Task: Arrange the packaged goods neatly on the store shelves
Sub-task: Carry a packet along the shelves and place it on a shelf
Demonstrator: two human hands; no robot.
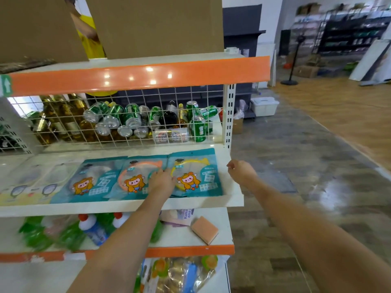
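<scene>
Three teal packets with a cartoon figure lie flat in a row on the white middle shelf (pixel 232 199): a left packet (pixel 93 182), a middle packet with an orange ring (pixel 135 178) and a right packet with a yellow ring (pixel 196 174). My left hand (pixel 161 179) rests flat where the middle and right packets meet, fingers stretched forward. My right hand (pixel 241 171) hovers just off the shelf's right end, fingers loosely curled, holding nothing. Pale packets (pixel 31 182) lie further left on the same shelf.
Behind a wire grid stand green cans (pixel 131 115) and bottles (pixel 61 117). Cardboard boxes (pixel 156 26) sit on the orange-edged top shelf. Below lie green bottles (pixel 69 231) and an orange sponge (pixel 204 229). An open aisle floor (pixel 296 157) runs to the right.
</scene>
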